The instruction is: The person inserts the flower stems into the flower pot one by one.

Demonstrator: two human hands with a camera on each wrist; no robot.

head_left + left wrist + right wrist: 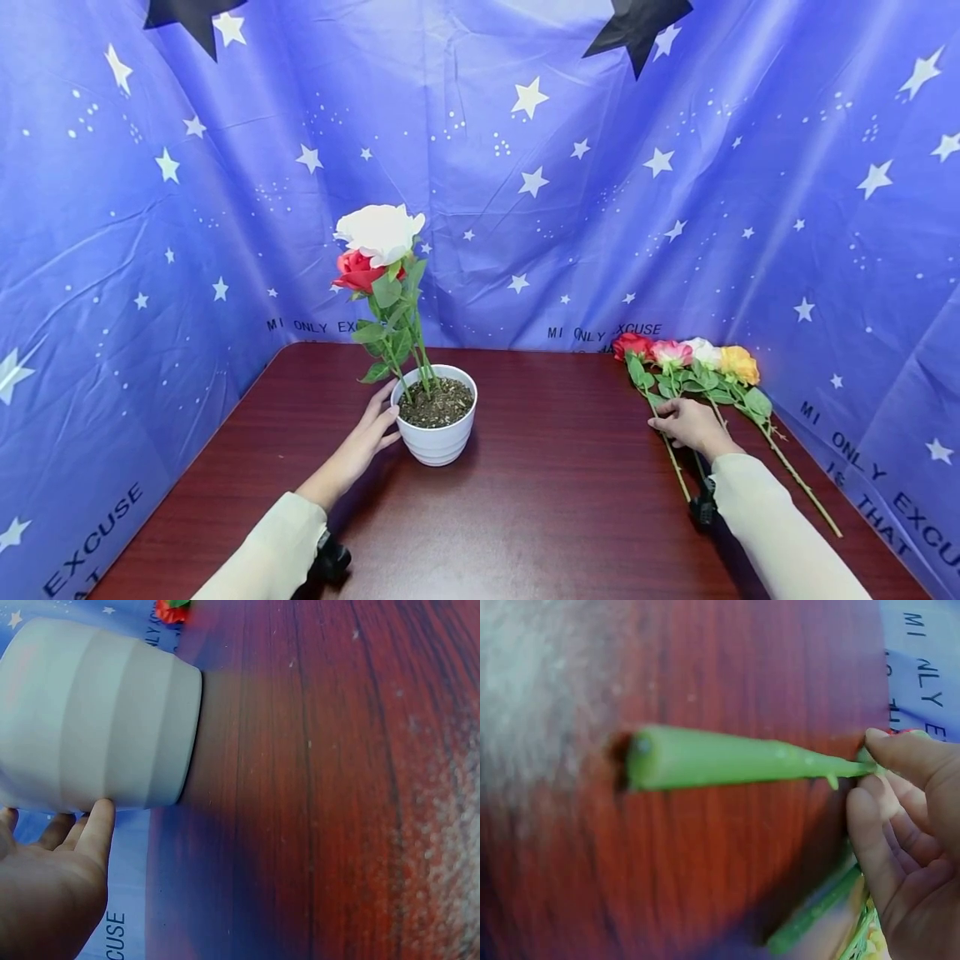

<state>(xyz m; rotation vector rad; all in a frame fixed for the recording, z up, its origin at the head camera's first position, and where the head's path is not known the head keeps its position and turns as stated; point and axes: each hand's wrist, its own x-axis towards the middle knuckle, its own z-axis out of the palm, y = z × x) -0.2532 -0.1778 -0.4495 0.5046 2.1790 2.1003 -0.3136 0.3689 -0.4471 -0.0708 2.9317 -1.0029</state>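
Note:
A white ribbed flowerpot (437, 446) filled with soil stands on the table, left of the middle. In it stand a white rose (381, 233) and a red rose (358, 272), both tilted left. My left hand (369, 435) rests its extended fingers against the pot's left side; the left wrist view shows the fingertips touching the wall. Over at the right, my right hand (693, 425) pinches the green stem (720, 761) of another red rose (632, 345) between thumb and fingers. That stem's cut end points toward the right wrist camera.
Beside the held rose lie a pink rose (671, 353), a second white rose (702, 352) and a yellow rose (740, 364), stems toward the front. The dark red wooden table (555, 467) is bounded by a blue star-patterned cloth (480, 167) at its back and sides.

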